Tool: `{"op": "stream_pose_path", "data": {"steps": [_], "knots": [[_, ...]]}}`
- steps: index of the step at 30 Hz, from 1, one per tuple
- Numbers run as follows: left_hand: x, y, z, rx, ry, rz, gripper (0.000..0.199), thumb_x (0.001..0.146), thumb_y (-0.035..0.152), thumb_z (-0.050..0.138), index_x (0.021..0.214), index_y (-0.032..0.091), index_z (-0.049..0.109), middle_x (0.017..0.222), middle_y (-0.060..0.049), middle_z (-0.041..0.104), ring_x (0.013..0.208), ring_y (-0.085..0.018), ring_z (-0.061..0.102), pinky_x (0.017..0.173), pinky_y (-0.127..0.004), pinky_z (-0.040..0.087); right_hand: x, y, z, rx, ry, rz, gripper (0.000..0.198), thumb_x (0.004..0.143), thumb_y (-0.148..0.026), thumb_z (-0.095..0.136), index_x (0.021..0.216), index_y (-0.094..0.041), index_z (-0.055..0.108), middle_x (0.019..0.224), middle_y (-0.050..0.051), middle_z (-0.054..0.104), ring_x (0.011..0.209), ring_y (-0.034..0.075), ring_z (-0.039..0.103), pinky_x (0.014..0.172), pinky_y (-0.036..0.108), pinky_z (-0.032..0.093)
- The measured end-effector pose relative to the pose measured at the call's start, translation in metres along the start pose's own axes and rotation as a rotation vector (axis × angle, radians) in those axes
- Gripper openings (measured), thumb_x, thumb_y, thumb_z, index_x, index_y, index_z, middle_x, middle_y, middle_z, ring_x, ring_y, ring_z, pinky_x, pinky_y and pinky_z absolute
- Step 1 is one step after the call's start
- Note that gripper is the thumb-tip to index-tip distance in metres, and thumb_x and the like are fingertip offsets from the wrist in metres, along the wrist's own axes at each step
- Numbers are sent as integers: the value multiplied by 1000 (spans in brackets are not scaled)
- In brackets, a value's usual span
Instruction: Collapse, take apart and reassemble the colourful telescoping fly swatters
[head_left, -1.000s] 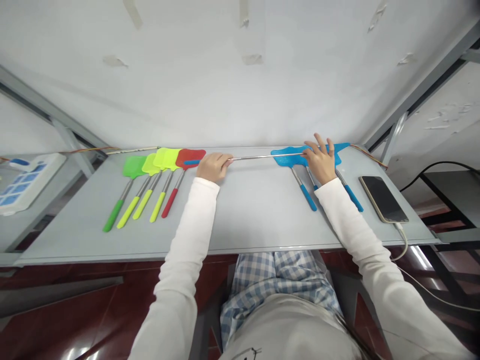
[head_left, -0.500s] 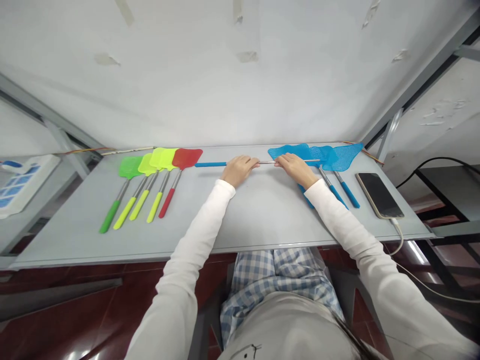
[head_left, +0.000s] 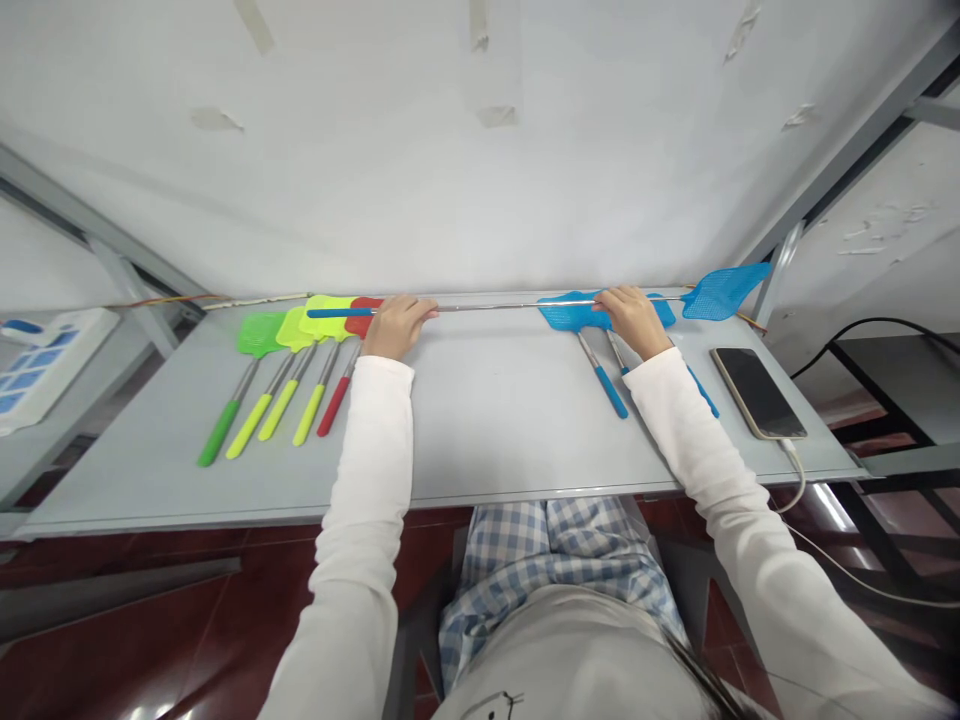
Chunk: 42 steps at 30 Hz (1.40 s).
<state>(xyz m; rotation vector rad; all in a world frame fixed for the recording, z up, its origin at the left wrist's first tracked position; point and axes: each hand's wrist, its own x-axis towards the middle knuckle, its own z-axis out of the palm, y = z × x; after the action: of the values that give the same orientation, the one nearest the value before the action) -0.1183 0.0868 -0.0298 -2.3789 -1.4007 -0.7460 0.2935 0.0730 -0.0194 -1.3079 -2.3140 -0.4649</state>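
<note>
Holding one blue swatter: left hand and right hand.

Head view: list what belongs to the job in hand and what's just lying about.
In the job:
Left hand
Right hand
Blue swatter held in both
Likely also: green swatter, yellow swatters, red swatter, other blue swatters

Just lying about, it seems:
Phone
White cable plugged into it

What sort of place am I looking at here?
Probably a simple indoor workstation, though I can't say what building it's in. A gray table stands by a wall dotted with tape scraps, between metal bars, with fly swatters laid out in two groups.
</note>
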Motion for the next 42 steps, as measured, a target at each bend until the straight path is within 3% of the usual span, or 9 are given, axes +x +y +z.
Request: {"op": "stream_pose_path", "data": {"steps": [7,12,15,19,23,27,31,36,42], "knots": [[2,13,-1,-48,-55,-121,34,96,40,38,91,21,65,89,-9,69,87,-23,60,82,-35,37,-6,5,5,-75,22,80,32,99,-34,38,98,-18,67,85,9,66,82,24,54,73,34,36],[2,21,1,46,-128,-425,42,96,36,33,72,19,63,70,-10,64,73,-23,57,68,-34,31,-11,7,-1,-143,11,115,31,99,-34,39,100,-20,67,86,9,64,85,25,54,80,37,38],[1,19,0,79,-58,-612,44,93,41,38,66,18,63,63,-10,60,70,-22,56,62,-32,25,-13,8,-1,-163,12,116,30,98,-33,41,101,-20,67,94,10,65,94,25,54,93,41,37],[-1,9,-2,96,80,-720,45,91,41,41,56,18,59,52,-8,51,62,-20,51,59,-32,22,-17,16,1,-132,69,161,25,96,-29,44,95,-19,68,99,11,65,111,28,53,105,50,31],[-4,2,1,67,192,-678,45,87,40,45,48,19,52,42,-3,36,54,-17,42,57,-31,20,-21,34,2,-92,127,205,24,95,-30,45,93,-19,66,86,9,64,100,28,56,99,50,36],[-4,6,6,42,298,-614,44,85,37,46,44,20,48,38,1,26,49,-15,38,56,-30,21,-25,41,-1,-113,53,177,25,96,-25,41,88,-19,64,75,9,62,79,27,54,79,42,40],[6,35,10,17,191,-559,45,85,39,47,45,20,48,39,-1,30,51,-15,40,58,-30,20,-20,14,-4,-41,-64,58,27,97,-21,37,86,-18,62,78,10,64,77,25,53,74,37,38],[18,79,13,-20,70,-552,49,91,42,40,49,20,51,42,-4,38,52,-16,44,59,-32,18,-13,-29,-2,-31,-120,-23,30,100,-26,34,103,-15,62,90,12,67,84,27,56,76,37,37],[13,72,12,-40,125,-542,49,91,42,41,49,20,52,41,-3,37,51,-16,42,58,-31,18,-13,-31,-9,54,-54,53,36,99,-33,37,123,-14,57,108,17,66,103,31,57,87,44,41]]}}
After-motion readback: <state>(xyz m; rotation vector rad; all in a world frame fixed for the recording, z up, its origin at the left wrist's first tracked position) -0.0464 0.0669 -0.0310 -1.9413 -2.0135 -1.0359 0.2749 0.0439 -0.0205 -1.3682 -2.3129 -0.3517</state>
